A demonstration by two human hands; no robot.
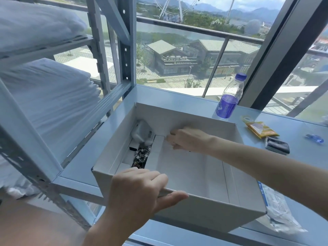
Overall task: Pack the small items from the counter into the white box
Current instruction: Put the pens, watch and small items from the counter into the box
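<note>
Holding the box [213, 215] by its near wall, the left hand [138, 189] has its fingers curled over the rim and its thumb on the outside. The box sits on the surface [292, 128], just right of a shelf.

The right hand [190, 139] is inside the box, up at the far wall by a white flap. Its fingers are bent there, but I cannot tell if they pinch anything.

A white thing [142, 132] and a dark beaded thing [141, 156] lie in the narrow left part of the box. Still out on the surface are a yellow packet [260, 129], a black pouch [277, 145] and a blue thing [314, 138], all to the right.

What could go wrong? The flap might bend or tear if the fingers pull too hard. The bottle [229, 98] stands just behind the far wall, so a push on the box could knock it over. The right arm crosses the right wall and could squash it. If the left hand lets go, the box may slide.
</note>
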